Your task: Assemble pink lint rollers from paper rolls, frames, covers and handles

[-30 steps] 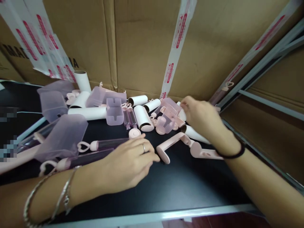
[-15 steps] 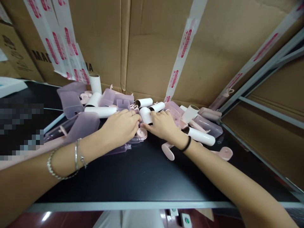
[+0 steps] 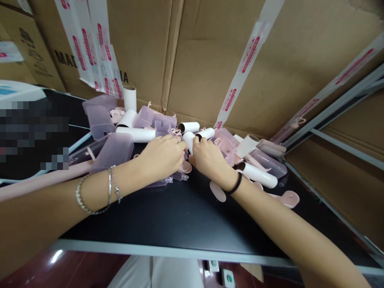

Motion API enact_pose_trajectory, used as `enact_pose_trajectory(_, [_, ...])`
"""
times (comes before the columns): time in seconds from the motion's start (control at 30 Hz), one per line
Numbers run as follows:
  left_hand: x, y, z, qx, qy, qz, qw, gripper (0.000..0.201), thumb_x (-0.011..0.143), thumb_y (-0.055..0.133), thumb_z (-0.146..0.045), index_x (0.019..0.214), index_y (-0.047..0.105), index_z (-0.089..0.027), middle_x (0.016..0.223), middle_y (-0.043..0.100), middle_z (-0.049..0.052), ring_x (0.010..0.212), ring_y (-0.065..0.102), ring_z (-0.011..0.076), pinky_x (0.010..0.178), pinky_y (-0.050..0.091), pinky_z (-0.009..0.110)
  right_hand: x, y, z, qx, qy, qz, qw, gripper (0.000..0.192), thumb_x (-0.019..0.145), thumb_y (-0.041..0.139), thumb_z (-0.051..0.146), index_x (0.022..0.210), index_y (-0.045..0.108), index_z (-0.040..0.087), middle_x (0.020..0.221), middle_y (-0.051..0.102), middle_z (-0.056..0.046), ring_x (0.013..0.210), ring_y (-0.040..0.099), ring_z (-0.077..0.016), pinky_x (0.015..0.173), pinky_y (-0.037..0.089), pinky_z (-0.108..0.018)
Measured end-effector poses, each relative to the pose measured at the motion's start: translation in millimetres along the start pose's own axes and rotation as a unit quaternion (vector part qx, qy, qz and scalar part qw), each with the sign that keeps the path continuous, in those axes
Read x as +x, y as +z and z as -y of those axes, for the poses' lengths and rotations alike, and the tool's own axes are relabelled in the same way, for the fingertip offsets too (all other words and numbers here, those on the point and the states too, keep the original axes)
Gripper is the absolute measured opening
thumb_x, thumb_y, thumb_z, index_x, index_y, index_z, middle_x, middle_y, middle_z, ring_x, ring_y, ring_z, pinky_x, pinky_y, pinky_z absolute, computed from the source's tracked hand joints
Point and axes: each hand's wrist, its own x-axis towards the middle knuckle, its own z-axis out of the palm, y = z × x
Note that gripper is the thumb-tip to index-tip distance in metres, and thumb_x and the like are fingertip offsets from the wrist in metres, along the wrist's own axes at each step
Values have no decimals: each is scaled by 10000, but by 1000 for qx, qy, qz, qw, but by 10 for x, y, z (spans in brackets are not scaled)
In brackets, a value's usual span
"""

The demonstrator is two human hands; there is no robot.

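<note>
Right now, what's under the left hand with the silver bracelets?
Ends of see-through purple plastic tubes poke out past the left hand, and a pale pink round plastic piece shows beside it. Black tabletop lies beneath them. Anything right under the palm is covered.

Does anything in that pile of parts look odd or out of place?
Slightly: one white tube stands upright by the cardboard while most others lie down or tilt, and a loop-topped tube slants at the right. No clear spill or damage shows.
</note>
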Motion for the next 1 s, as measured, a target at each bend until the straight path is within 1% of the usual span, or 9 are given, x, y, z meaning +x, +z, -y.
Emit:
enact_pose_trajectory(0.1, [-2, -16, -1, -5, -3, 8, 1000, 285, 930, 426, -173, 1017, 691, -115, 1037, 729, 115, 982, 681, 299, 833, 522, 419, -13, 30, -80, 20, 43, -29, 998, 310, 899, 441, 212, 1131, 533, 29, 1067, 604, -227, 895, 658, -302, 715, 503, -368])
enact_pose_trajectory(0.2, [-25, 21, -23, -30, 17, 40, 999, 293, 953, 425, -229, 1053, 685, -138, 1058, 726, 103, 1001, 681, 298, 845, 517, 426, -47, 97, -275, 109, 63, -122, 985, 340, 870, 446, 201, 1173, 510, 61, 1135, 557, -212, 867, 640, -270, 721, 510, -385])
enact_pose_trajectory(0.3, [-65, 85, -85, -62, 18, 84, 994, 331, 970, 416, -362, 1033, 694, -193, 1005, 731, 83, 950, 686, 310, 780, 516, 430, -116, 202, -505, 221, 25, -252, 942, 365, 851, 452, 204, 1194, 507, 95, 1130, 556, -183, 962, 605, -266, 836, 509, -434])
enact_pose_trajectory(0.37, [-82, 118, -129, -86, 2, 99, 991, 334, 952, 443, -440, 998, 701, -234, 983, 728, 64, 936, 680, 320, 726, 503, 417, -172, 291, -622, 276, 11, -297, 914, 368, 845, 456, 221, 1195, 506, 120, 1128, 562, -166, 1025, 584, -267, 882, 506, -457])
enact_pose_trajectory(0.57, [-42, 151, -134, -156, -46, 128, 978, 313, 945, 429, -383, 796, 645, -213, 865, 704, 34, 830, 671, 244, 625, 427, 327, -289, 492, -706, 451, 17, -292, 843, 403, 878, 511, 317, 1250, 445, 176, 1275, 491, -163, 1162, 551, -262, 906, 537, -446])
enact_pose_trajectory(0.7, [-37, 142, -134, -172, -73, 116, 976, 327, 909, 491, -491, 963, 642, -207, 928, 718, 43, 824, 678, 231, 629, 441, 313, -378, 390, -700, 525, 8, -331, 784, 388, 891, 531, 356, 1246, 432, 233, 1253, 506, -123, 1096, 585, -234, 851, 558, -391])
enact_pose_trajectory(0.83, [-53, 140, -207, -87, 34, 55, 994, 360, 939, 502, -452, 1147, 630, -188, 1122, 707, 94, 978, 667, 271, 778, 489, 371, -568, 223, -751, 538, 2, -363, 761, 369, 881, 557, 371, 1237, 509, 286, 1184, 569, -78, 1023, 601, -240, 817, 535, -389])
enact_pose_trajectory(0.93, [-46, 172, -233, -70, 128, 56, 988, 237, 960, 500, -352, 1037, 689, -232, 1115, 716, 61, 991, 668, 259, 833, 491, 392, -692, 172, -784, 561, 19, -371, 740, 391, 881, 539, 383, 1266, 537, 313, 1187, 582, -72, 1071, 592, -276, 863, 512, -442])
enact_pose_trajectory(1.0, [-36, 190, -226, -72, 135, 74, 985, 205, 949, 516, -317, 938, 697, -222, 1030, 729, 55, 954, 682, 258, 806, 498, 385, -733, 166, -782, 576, 14, -354, 736, 402, 887, 527, 388, 1282, 524, 315, 1189, 591, -76, 1083, 597, -286, 904, 501, -475])
